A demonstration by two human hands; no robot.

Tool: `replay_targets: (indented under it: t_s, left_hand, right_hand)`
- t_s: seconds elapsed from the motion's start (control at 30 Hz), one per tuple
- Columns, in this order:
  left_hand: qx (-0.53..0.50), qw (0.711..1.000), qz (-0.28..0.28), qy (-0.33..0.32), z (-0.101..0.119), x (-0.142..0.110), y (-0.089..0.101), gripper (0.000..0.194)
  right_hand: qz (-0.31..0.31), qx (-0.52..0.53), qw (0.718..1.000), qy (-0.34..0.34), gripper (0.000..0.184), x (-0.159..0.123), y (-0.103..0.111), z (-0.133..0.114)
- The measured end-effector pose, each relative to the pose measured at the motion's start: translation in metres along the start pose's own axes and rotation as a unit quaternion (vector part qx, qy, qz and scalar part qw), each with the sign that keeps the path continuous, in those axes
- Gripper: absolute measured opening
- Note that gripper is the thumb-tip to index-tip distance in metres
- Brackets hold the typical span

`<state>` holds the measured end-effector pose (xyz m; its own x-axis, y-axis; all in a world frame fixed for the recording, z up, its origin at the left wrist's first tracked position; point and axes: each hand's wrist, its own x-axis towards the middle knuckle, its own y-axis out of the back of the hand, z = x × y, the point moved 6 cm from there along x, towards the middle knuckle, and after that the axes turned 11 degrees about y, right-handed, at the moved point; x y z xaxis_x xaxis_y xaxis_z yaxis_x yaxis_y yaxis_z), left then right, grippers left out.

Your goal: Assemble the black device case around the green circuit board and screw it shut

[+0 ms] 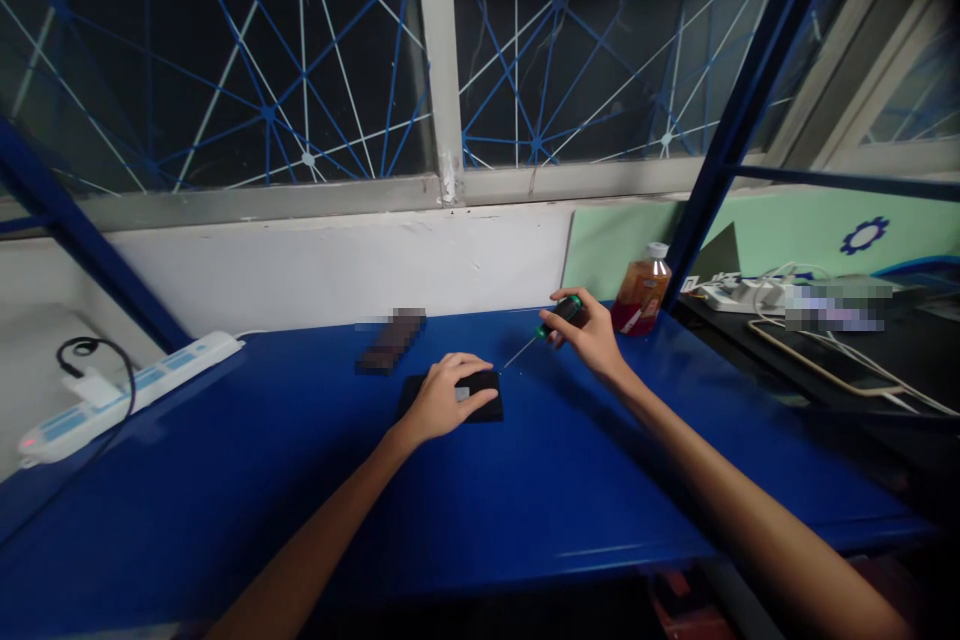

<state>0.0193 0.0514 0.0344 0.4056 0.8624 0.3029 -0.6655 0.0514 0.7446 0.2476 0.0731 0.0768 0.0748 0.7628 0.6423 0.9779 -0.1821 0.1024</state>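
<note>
My right hand [589, 335] is wrapped round the green and black handle of a screwdriver [521, 352]. Its thin metal shaft slants down to the left, and the tip is at the table surface close to the right end of a flat black rectangular case [491, 410]. Over that case lies my left hand [442, 398], gripping it with the fingers on the far side and the thumb on the near side. A small grey patch shows on the case between thumb and fingers. Tiny light specks, too small to name, lie near the screwdriver's tip.
On the blue table [480, 490], a dark blurred-out object [391, 342] lies beyond my left hand. A white power strip [135, 395] with a black cable is at the left. A drink bottle [642, 292] stands back right. Further right are a phone [825, 357] and white cables.
</note>
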Motion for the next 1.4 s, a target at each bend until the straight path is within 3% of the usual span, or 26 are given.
replay_targets:
  t_s: [0.17,0.47,0.9,1.4]
  left_hand:
    - [-0.052,0.998,0.031,-0.018,-0.001,0.002,0.004,0.018]
    - [-0.076,0.997,0.02,-0.016,0.003,0.002,0.005,0.009]
    - [-0.086,0.995,0.045,-0.033,-0.002,0.002,0.004,0.006]
    - [-0.105,0.992,0.068,-0.018,-0.006,0.002,0.007,0.019]
  right_hand:
    - [0.0,0.046,0.999,-0.015,0.043,-0.006,-0.012,-0.007]
    - [-0.016,0.046,0.999,-0.025,0.04,-0.012,-0.021,-0.011]
    - [-0.024,-0.012,1.0,0.016,0.035,-0.017,-0.021,-0.02]
    - [-0.022,0.006,0.999,0.024,0.039,-0.019,-0.024,-0.027]
